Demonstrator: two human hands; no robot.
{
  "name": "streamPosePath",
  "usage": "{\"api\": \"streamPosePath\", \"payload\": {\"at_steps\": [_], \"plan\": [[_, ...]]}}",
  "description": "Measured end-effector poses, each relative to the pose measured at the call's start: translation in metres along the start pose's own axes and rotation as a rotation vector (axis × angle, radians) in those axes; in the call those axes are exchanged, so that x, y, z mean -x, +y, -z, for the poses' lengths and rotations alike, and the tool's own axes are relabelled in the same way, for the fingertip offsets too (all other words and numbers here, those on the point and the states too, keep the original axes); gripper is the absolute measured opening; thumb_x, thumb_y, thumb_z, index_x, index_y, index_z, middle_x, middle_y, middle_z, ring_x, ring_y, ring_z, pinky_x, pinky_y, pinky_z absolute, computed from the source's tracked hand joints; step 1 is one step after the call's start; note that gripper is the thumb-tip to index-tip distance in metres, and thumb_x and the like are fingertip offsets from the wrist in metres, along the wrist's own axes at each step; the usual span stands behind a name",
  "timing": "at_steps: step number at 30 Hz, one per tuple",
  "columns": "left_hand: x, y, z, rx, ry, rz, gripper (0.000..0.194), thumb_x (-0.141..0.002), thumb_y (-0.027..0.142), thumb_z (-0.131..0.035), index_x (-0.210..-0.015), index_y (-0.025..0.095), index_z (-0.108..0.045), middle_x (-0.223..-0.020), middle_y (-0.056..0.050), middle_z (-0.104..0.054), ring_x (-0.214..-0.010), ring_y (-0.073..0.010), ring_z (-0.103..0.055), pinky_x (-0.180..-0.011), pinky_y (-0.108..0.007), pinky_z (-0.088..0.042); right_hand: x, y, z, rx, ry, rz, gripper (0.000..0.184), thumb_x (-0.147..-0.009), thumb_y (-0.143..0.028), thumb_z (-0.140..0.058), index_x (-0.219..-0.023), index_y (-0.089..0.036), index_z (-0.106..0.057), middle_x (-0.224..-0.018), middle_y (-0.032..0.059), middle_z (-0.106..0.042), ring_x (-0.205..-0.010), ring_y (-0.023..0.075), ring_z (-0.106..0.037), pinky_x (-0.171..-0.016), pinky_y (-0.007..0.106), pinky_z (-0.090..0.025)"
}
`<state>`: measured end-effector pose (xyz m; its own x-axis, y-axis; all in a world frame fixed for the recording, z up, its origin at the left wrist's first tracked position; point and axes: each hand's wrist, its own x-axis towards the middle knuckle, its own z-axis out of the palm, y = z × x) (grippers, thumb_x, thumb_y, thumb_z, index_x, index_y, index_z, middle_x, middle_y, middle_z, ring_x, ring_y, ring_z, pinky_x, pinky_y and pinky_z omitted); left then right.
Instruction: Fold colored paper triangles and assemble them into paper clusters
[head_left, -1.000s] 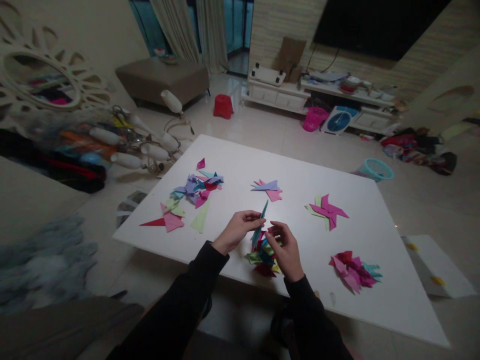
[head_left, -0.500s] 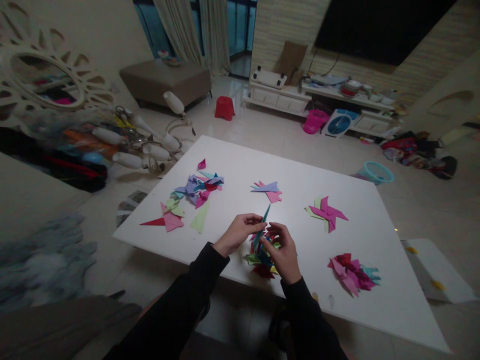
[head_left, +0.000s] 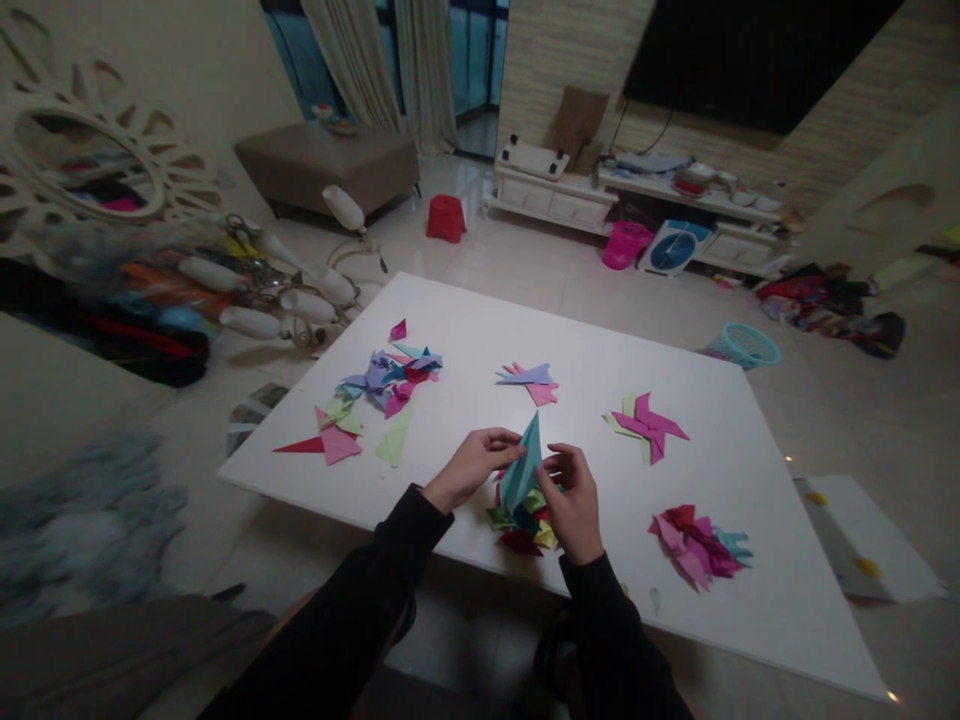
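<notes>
A teal folded paper (head_left: pixel 520 478), pointed at the top and widening downward, is held up near the centre of the frame, tilted, its tip leaning to the right. The left hand (head_left: pixel 474 465) pinches it at its left edge between thumb and fingers, so that the tip rises above the grip and the broader part hangs below. The right hand (head_left: pixel 574 505) is half curled at the paper's right edge, thumb towards it; whether it grips or only touches, I cannot tell. Directly below, partly hidden by the paper, a mixed pile of folded pieces (head_left: pixel 519 541) lies on the white table (head_left: pixel 465 335). Above centre sit a lilac and a pink piece (head_left: pixel 532 376), overlapping; right of centre, a magenta pinwheel shape (head_left: pixel 651 428) partly covers pale green paper. A pink and red heap (head_left: pixel 697 550) lies lower right, a many-coloured cluster (head_left: pixel 373 378) left of centre. Beyond, a red stool (head_left: pixel 446 218) stands at upper centre.
</notes>
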<state>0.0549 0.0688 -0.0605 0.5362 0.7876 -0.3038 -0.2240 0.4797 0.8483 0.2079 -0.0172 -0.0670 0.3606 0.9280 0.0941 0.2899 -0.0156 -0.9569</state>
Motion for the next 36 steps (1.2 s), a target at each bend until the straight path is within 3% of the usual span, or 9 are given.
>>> {"api": "streamPosePath", "payload": {"at_steps": [15, 17, 22, 23, 26, 28, 32, 36], "plan": [[-0.001, 0.000, 0.003, -0.073, 0.019, -0.044, 0.039, -0.063, 0.040, -0.088, -0.086, 0.011, -0.075, -0.081, -0.007, -0.073, -0.073, -0.0160, -0.064, -0.070, -0.025, -0.046, -0.001, -0.003, -0.003, -0.058, -0.049, -0.008, 0.031, -0.088, -0.037, -0.066, -0.113, -0.022, -0.057, -0.083, 0.0003, -0.062, -0.074, 0.0165, -0.061, -0.069, 0.030, -0.051], [-0.002, 0.000, 0.004, -0.084, 0.032, -0.037, 0.039, -0.064, 0.040, -0.088, -0.086, 0.011, -0.076, -0.081, -0.006, -0.073, -0.071, -0.0153, -0.062, -0.067, -0.025, -0.045, -0.004, -0.009, 0.001, -0.109, 0.007, 0.007, 0.035, -0.090, -0.036, -0.064, -0.122, -0.023, -0.054, -0.086, 0.0000, -0.061, -0.074, 0.0160, -0.062, -0.069, 0.030, -0.052], [-0.002, -0.001, 0.009, -0.119, 0.037, -0.027, 0.038, -0.066, 0.041, -0.086, -0.088, 0.012, -0.077, -0.082, -0.006, -0.073, -0.069, -0.0147, -0.061, -0.065, -0.025, -0.045, -0.012, -0.020, 0.017, -0.168, 0.359, 0.103, 0.060, -0.093, -0.027, -0.059, -0.146, -0.032, -0.033, -0.091, -0.0027, -0.058, -0.061, 0.0115, -0.055, -0.062, 0.028, -0.049], [-0.003, -0.002, 0.009, -0.125, 0.032, -0.024, 0.038, -0.067, 0.041, -0.086, -0.089, 0.012, -0.077, -0.082, -0.006, -0.073, -0.069, -0.0149, -0.061, -0.065, -0.025, -0.045, -0.012, -0.020, 0.019, -0.142, 0.339, 0.107, 0.057, -0.093, -0.027, -0.059, -0.145, -0.031, -0.036, -0.091, -0.0021, -0.058, -0.062, 0.0118, -0.055, -0.062, 0.028, -0.049], [-0.002, -0.003, 0.008, -0.129, 0.018, -0.018, 0.039, -0.068, 0.042, -0.085, -0.091, 0.011, -0.078, -0.085, -0.008, -0.074, -0.070, -0.0158, -0.063, -0.066, -0.026, -0.046, -0.007, -0.017, 0.018, 0.004, 0.088, 0.093, 0.036, -0.093, -0.030, -0.061, -0.128, -0.024, -0.056, -0.091, 0.0016, -0.061, -0.072, 0.0157, -0.060, -0.067, 0.031, -0.051], [-0.002, -0.003, 0.006, -0.125, 0.016, -0.004, 0.040, -0.068, 0.041, -0.086, -0.093, 0.011, -0.078, -0.084, -0.008, -0.075, -0.070, -0.0163, -0.064, -0.066, -0.026, -0.047, -0.002, -0.015, 0.014, 0.095, -0.009, 0.142, 0.028, -0.093, -0.028, -0.060, -0.120, -0.023, -0.062, -0.090, 0.0030, -0.063, -0.078, 0.0178, -0.062, -0.071, 0.033, -0.051], [-0.001, -0.002, 0.003, -0.101, 0.005, 0.031, 0.042, -0.065, 0.039, -0.088, -0.094, 0.010, -0.077, -0.077, -0.008, -0.074, -0.066, -0.0161, -0.064, -0.064, -0.025, -0.047, 0.002, -0.015, 0.008, 0.228, -0.105, 0.319, 0.039, -0.091, -0.018, -0.055, -0.128, -0.028, -0.061, -0.098, 0.0042, -0.061, -0.082, 0.0187, -0.060, -0.077, 0.035, -0.052], [-0.001, -0.003, 0.003, -0.097, 0.009, 0.049, 0.043, -0.063, 0.037, -0.089, -0.094, 0.009, -0.076, -0.076, -0.008, -0.074, -0.064, -0.0160, -0.064, -0.062, -0.025, -0.047, 0.001, -0.012, 0.008, 0.294, -0.183, 0.354, 0.037, -0.089, -0.015, -0.055, -0.122, -0.028, -0.064, -0.104, 0.0051, -0.058, -0.082, 0.0190, -0.060, -0.076, 0.035, -0.052]]}}
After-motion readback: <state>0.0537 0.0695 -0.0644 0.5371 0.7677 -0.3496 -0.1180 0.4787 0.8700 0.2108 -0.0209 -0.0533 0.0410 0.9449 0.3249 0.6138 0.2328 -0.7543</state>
